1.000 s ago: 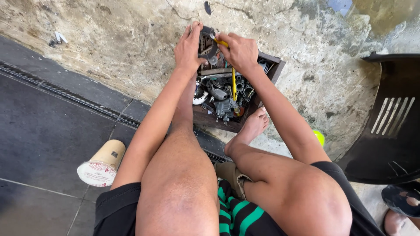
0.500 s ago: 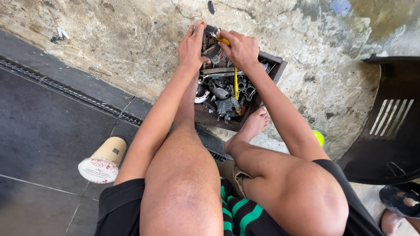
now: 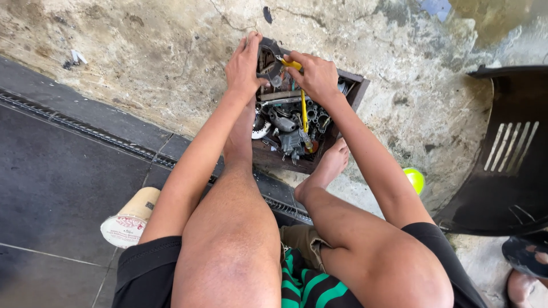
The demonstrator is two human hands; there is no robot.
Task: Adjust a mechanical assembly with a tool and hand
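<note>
A dark wooden box (image 3: 355, 88) full of metal parts and tools sits on the concrete floor in front of my feet. My left hand (image 3: 244, 67) grips a dark curved metal part (image 3: 269, 57) at the box's far left corner. My right hand (image 3: 315, 76) is closed on a yellow-handled tool (image 3: 303, 108) whose tip meets that same part. The yellow shaft of the tool runs down over the jumble of grey metal parts (image 3: 285, 128) in the box. My knees and bare feet frame the box from below.
A tan cardboard tube with a white end (image 3: 130, 218) lies on the dark floor at left. A metal floor track (image 3: 85, 128) crosses diagonally. A black plastic chair (image 3: 505, 154) stands at right, a yellow-green ball (image 3: 415, 178) beside it. Another person's sandalled foot (image 3: 525, 268) shows at bottom right.
Both hands stay on the dark part at the box's far end; the view has shifted slightly. Grip and position look the same.
</note>
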